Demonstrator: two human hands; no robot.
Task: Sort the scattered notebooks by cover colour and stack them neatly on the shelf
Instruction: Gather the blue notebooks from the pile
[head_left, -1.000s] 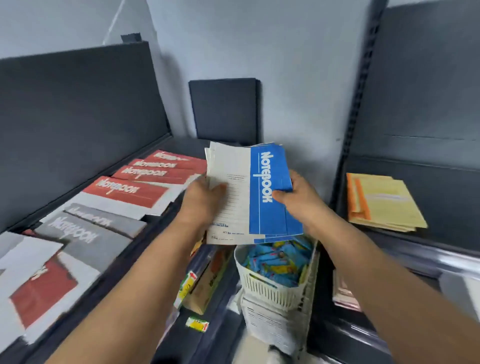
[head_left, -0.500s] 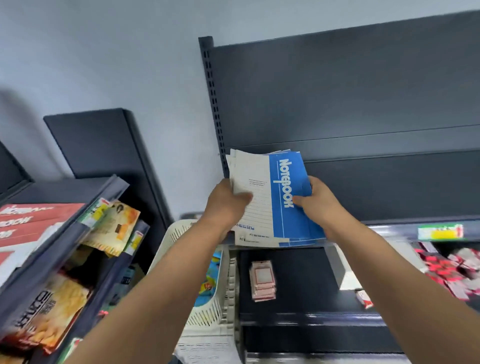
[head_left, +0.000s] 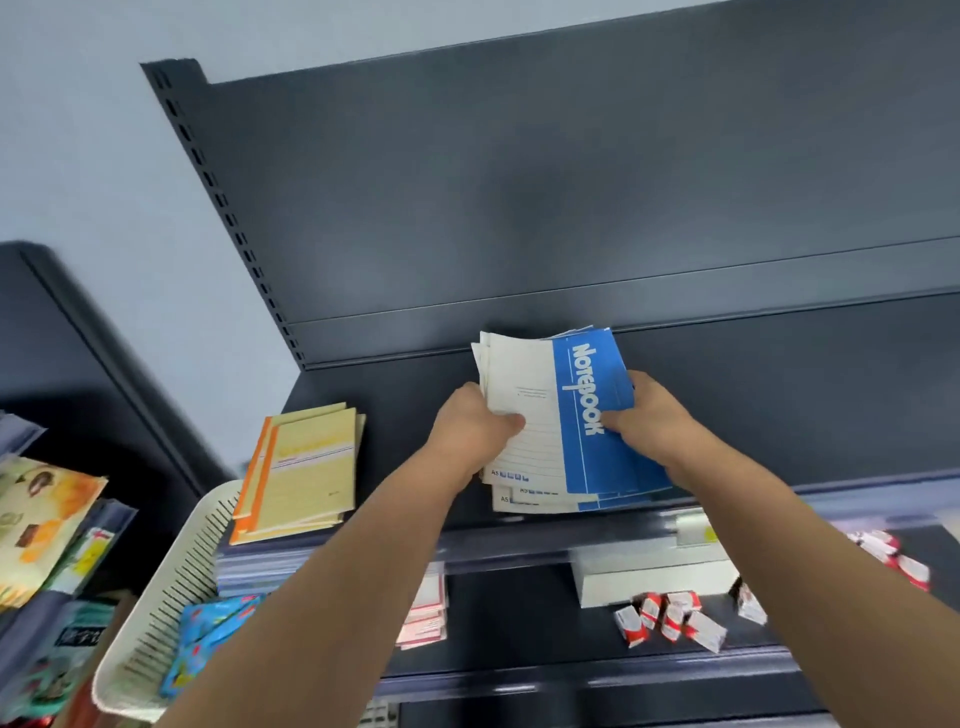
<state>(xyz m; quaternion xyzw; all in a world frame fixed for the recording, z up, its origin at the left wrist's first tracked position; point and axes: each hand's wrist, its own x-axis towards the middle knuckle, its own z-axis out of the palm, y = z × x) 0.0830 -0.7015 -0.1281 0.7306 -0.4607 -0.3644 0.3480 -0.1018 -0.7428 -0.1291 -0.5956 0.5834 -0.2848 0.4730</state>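
I hold a stack of blue-and-white notebooks (head_left: 566, 415) over the dark shelf (head_left: 779, 395), its lower edge near the shelf's front lip. My left hand (head_left: 478, 426) grips the stack's white left side, thumb on the top cover. My right hand (head_left: 649, 423) grips the blue right side, thumb on the cover by the word "Notebook". The notebooks are slightly fanned. On the same shelf to the left lies a stack of yellow-and-orange notebooks (head_left: 306, 467).
A white plastic basket (head_left: 171, 587) with bright packets stands at lower left. The lower shelf holds a pink pad stack (head_left: 423, 616), a white box (head_left: 649, 574) and small red-white packets (head_left: 670, 621). Snack packs (head_left: 41, 514) hang at far left. The shelf's back panel (head_left: 571, 208) rises behind.
My view has swung right from the shelf of red and grey notebooks to this dark shelf. Both hands carried the blue stack along and now hold it low over the shelf beside the yellow stack.
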